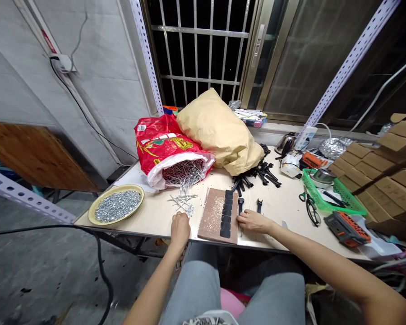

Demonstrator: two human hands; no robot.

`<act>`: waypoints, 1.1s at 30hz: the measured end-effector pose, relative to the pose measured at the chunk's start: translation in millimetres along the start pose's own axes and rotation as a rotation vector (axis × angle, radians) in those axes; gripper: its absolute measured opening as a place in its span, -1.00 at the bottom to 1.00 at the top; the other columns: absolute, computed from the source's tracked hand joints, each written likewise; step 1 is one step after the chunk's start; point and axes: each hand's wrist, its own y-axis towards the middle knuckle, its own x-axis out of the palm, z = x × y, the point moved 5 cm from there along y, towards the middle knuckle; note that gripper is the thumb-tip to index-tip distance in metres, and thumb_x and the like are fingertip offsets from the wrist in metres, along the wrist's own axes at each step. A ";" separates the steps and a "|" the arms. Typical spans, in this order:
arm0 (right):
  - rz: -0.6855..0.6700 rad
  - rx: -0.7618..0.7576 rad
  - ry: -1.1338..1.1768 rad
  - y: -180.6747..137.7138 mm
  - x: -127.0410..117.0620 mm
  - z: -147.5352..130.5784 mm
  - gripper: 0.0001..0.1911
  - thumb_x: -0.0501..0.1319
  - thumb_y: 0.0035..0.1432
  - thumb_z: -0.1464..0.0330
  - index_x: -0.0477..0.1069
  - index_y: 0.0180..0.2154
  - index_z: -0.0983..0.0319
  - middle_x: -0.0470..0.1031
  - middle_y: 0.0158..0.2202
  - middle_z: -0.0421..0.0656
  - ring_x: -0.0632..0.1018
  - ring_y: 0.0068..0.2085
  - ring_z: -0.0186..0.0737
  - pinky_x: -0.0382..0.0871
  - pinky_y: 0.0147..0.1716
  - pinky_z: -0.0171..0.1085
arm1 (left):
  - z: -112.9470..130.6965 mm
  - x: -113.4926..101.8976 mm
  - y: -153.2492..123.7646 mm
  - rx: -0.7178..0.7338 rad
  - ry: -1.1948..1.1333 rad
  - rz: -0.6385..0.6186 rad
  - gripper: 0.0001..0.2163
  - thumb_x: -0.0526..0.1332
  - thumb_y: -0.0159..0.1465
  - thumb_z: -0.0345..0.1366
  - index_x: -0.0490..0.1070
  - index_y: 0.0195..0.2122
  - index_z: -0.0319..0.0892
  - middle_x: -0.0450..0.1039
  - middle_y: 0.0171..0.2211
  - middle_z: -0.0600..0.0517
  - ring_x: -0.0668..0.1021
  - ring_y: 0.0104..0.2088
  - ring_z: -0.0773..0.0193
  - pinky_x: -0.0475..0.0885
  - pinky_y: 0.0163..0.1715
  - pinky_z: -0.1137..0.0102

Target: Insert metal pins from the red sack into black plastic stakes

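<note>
My left hand (180, 229) rests at the table's front edge, fingers bunched beside a little group of small metal pieces (190, 209); whatever is between the fingertips is hidden. Just above it, loose metal pins (182, 198) spill out of a red bag (167, 140). My right hand (253, 221) has its fingers closed at the lower end of a black plastic piece (241, 204) lying upright on the table. Between my hands lies a brown board (211, 216) with a column of black pads (226, 212). A second black piece (259, 206) is right of it.
A yellow dish (142, 198) of small metal parts stands at left. Behind are a tan sack (219, 131) and a pile of black pieces (265, 174). Rightward lie scissors (313, 212), a green basket (353, 204), an orange-black tool (348, 229) and stacked cardboard boxes (389, 185).
</note>
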 end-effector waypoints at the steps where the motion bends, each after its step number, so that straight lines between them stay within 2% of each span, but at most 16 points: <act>1: 0.022 -0.024 -0.008 -0.5 -1.5 0.8 -0.78 -0.06 0.22 0.50 0.33 -0.36 0.29 0.37 -0.27 -0.07 0.37 -0.27 -0.25 0.25 -0.29 -0.22 | 1.0 0.2 -0.5 -0.001 0.011 0.001 -0.79 -0.03 0.17 -0.49 0.40 -0.38 -0.32 0.39 -0.34 -0.18 0.43 -0.28 0.11 0.28 -0.25 0.31; 4: 0.125 -0.028 -0.052 -4.2 -7.8 3.8 -0.77 -0.05 0.21 0.52 0.34 -0.38 0.31 0.39 -0.21 -0.03 0.38 -0.15 -0.21 0.24 -0.11 -0.12 | -2.4 -3.0 0.9 -0.029 -0.024 0.036 -0.79 -0.05 0.19 -0.48 0.38 -0.35 -0.34 0.39 -0.36 -0.19 0.42 -0.30 0.10 0.28 -0.27 0.30; 7: 0.233 0.061 -0.102 -9.7 -16.2 8.0 -0.75 -0.07 0.19 0.56 0.34 -0.37 0.32 0.41 -0.18 0.00 0.38 -0.07 -0.18 0.19 0.00 -0.05 | -13.5 -11.4 6.3 -0.075 -0.128 0.122 -0.79 -0.05 0.21 -0.42 0.36 -0.31 -0.32 0.40 -0.35 -0.15 0.42 -0.30 0.12 0.28 -0.25 0.31; 10: 0.311 0.165 -0.087 -12.2 -26.9 13.0 -0.74 -0.08 0.18 0.58 0.34 -0.33 0.30 0.42 -0.20 -0.01 0.39 -0.06 -0.18 0.19 0.02 -0.01 | -19.2 -12.8 13.6 -0.043 -0.197 0.086 -0.83 0.01 0.18 -0.40 0.38 -0.33 -0.26 0.40 -0.34 -0.10 0.42 -0.28 0.15 0.28 -0.22 0.34; 13: 0.367 0.259 -0.037 -10.0 -37.7 18.4 -0.75 -0.09 0.19 0.57 0.34 -0.29 0.29 0.43 -0.22 -0.03 0.41 -0.09 -0.20 0.19 0.03 -0.01 | -15.5 -7.3 17.8 0.012 -0.185 0.006 -0.87 0.06 0.14 -0.40 0.40 -0.39 -0.24 0.40 -0.36 -0.09 0.43 -0.27 0.15 0.28 -0.22 0.35; 16: 0.428 0.343 0.026 -6.4 -46.2 21.3 -0.75 -0.09 0.19 0.55 0.33 -0.27 0.28 0.44 -0.27 -0.06 0.44 -0.19 -0.26 0.21 0.02 -0.04 | -9.2 -1.4 17.5 0.035 -0.134 -0.014 -0.85 0.05 0.14 -0.42 0.41 -0.43 -0.25 0.39 -0.37 -0.11 0.43 -0.28 0.15 0.28 -0.23 0.35; 20: 0.576 0.474 0.184 -4.5 -59.2 19.5 -0.77 -0.08 0.20 0.50 0.31 -0.21 0.27 0.43 -0.27 -0.07 0.45 -0.22 -0.27 0.28 -0.03 -0.12 | -6.1 1.7 14.2 0.027 -0.081 0.006 -0.83 0.01 0.14 -0.47 0.40 -0.40 -0.27 0.39 -0.35 -0.14 0.43 -0.28 0.13 0.28 -0.23 0.32; 25: 0.667 0.684 0.525 5.5 -72.9 7.8 -0.78 -0.08 0.24 0.40 0.27 -0.13 0.23 0.38 -0.25 -0.06 0.45 -0.23 -0.25 0.39 -0.25 -0.26 | -9.6 -1.3 13.4 -0.020 -0.216 0.058 -0.85 0.01 0.14 -0.47 0.36 -0.44 -0.25 0.40 -0.39 -0.16 0.45 -0.28 0.10 0.30 -0.25 0.28; 28: 0.660 0.756 0.632 22.5 -76.9 -5.9 -0.77 -0.09 0.26 0.37 0.27 -0.13 0.21 0.35 -0.25 -0.08 0.45 -0.25 -0.27 0.38 -0.26 -0.30 | -7.3 -5.1 14.2 -0.101 -0.485 0.088 -0.89 0.03 0.15 -0.38 0.32 -0.45 -0.23 0.40 -0.46 -0.06 0.47 -0.37 0.17 0.33 -0.31 0.30; 30: 0.604 0.781 0.621 37.3 -77.4 -14.7 -0.76 -0.09 0.27 0.34 0.30 -0.18 0.21 0.35 -0.28 -0.11 0.45 -0.29 -0.28 0.36 -0.31 -0.34 | -1.4 -6.3 13.0 -0.210 -0.901 0.078 -0.88 0.12 0.10 -0.28 0.30 -0.45 -0.23 0.39 -0.51 0.00 0.47 -0.45 0.24 0.36 -0.38 0.35; 33: 0.484 0.809 0.518 57.4 -79.0 -23.2 -0.73 -0.09 0.27 0.29 0.33 -0.30 0.21 0.36 -0.36 -0.14 0.44 -0.36 -0.32 0.29 -0.42 -0.39 | 20.6 -6.6 7.9 -0.329 -1.491 -0.020 -0.72 0.27 -0.03 -0.21 0.32 -0.35 -0.27 0.43 -0.51 0.03 0.48 -0.51 0.35 0.37 -0.43 0.42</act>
